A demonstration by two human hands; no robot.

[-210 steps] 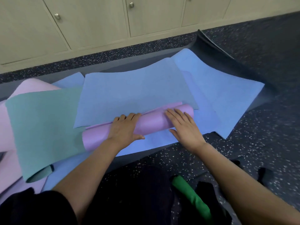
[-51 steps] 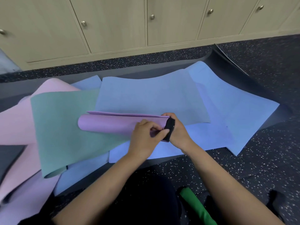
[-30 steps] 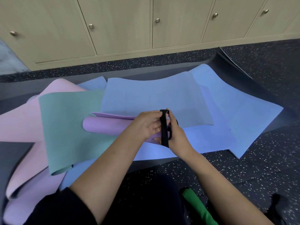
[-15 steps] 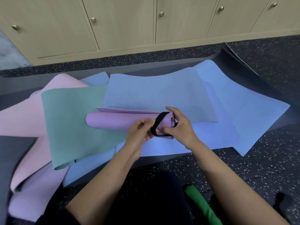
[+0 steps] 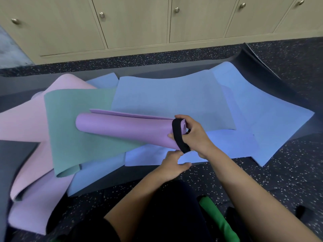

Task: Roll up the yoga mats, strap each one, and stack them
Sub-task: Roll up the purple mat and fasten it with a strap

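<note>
The purple mat [image 5: 125, 131] is rolled into a tube and lies tilted across the spread mats, its outer flap edge loose along the top. A black strap [image 5: 177, 133] is wrapped round its right end. My right hand [image 5: 197, 137] grips that end of the roll, fingers over the top and against the strap. The strap's loose end hangs down at the front. My left hand [image 5: 172, 165] sits just below it with its fingers curled and the thumb pointing right. Whether it holds the strap end is unclear.
Unrolled mats overlap on the speckled floor: a teal mat [image 5: 78, 119], a blue mat [image 5: 166, 96], a pink mat [image 5: 26, 123] and a dark grey mat [image 5: 258, 67] beneath. A green roll [image 5: 218, 222] lies by my knees. Wooden cabinets [image 5: 136, 23] stand behind.
The roll was finished and lifted, and the black strap was brought round its right end. My left hand has since dropped from the strap on the roll to below it.
</note>
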